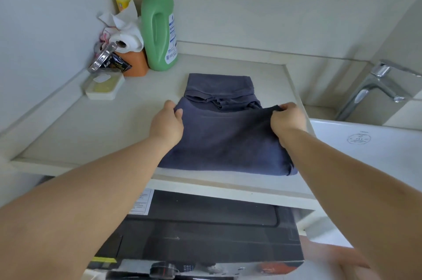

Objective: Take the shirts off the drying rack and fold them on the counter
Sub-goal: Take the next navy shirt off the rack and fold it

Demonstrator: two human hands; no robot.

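Pale counter (pixel 75 126) carries the dark blue shirt (pixel 226 142) at its near middle. Left hand (pixel 167 124) and right hand (pixel 288 121) pinch the folded edge's two corners (fingers closed on cloth); it looks soft, light, limp.

2 hands (pixel 167 122), 1 shirt (pixel 226 142), 2 bottles (pixel 158 26) (1 green).

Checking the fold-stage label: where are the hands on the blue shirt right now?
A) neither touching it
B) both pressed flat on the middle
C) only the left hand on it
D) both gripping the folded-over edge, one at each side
D: the left hand and the right hand each pinch one end of the raised fold of the blue shirt, which lies on the counter.
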